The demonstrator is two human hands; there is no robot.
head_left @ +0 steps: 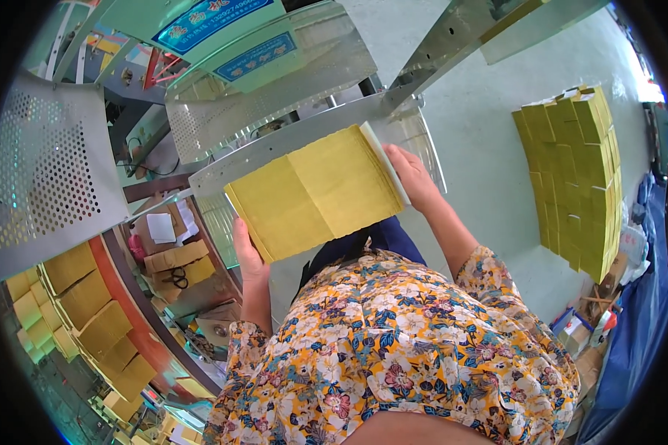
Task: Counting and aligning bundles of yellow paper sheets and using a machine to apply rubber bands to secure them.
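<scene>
Between my two hands rests a thick stack of yellow paper (pixel 315 189), tilted so that its right end is farther away. A faint crease crosses its middle, and a pale strip shows along its right end. My left hand (pixel 249 252) grips the near left corner, thumb up along the edge and the other fingers mostly hidden beneath. At the opposite end, my right hand (pixel 414 178) is closed on the pale edge. Behind the stack lies the metal bed (pixel 223 174) of a machine; whether the paper touches it I cannot tell.
A perforated metal guard (pixel 44 163) stands at left, a clear-fronted cover (pixel 274 81) beyond the paper. Yellow paper bundles (pixel 571 178) are piled on the floor at right, near blue sheeting (pixel 638 311). Black scissors (pixel 179 277) lie on the left bench, beside more yellow stacks (pixel 100 308).
</scene>
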